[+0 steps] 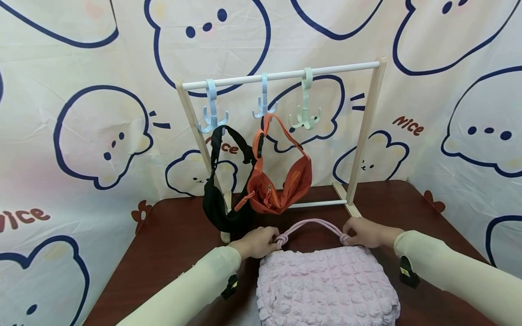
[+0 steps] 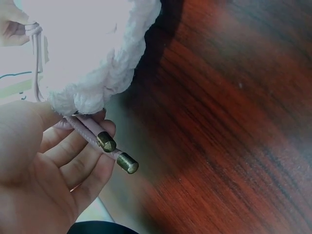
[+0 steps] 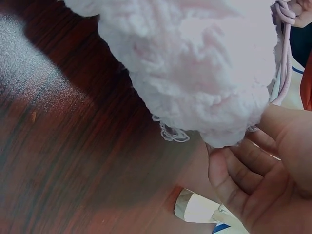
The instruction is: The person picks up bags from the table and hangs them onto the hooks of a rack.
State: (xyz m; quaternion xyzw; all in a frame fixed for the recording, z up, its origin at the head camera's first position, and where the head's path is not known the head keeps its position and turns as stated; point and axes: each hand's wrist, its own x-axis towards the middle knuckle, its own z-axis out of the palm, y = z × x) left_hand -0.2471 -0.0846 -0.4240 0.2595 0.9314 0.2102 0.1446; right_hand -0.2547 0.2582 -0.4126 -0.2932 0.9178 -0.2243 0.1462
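A pale pink quilted handbag (image 1: 326, 285) with a knotted cord handle (image 1: 311, 222) is at the front of the table. At the left end of the handle my left hand (image 1: 258, 242) grips the cord by its knot; two metal-tipped cord ends (image 2: 117, 152) lie across its fingers in the left wrist view. My right hand (image 1: 369, 232) pinches the other end of the handle at the bag's top right corner. In the right wrist view the bag (image 3: 195, 63) hides part of that grip, and a loose thread loop (image 3: 173, 132) hangs from it.
Behind the bag stands a rack with a white rail (image 1: 338, 69) and wooden legs. Blue hooks (image 1: 212, 106) carry a black bag (image 1: 222, 213) and an orange bag (image 1: 281, 190). A green hook (image 1: 306, 102) hangs at the right. The brown table (image 1: 171, 235) meets a printed cloth backdrop.
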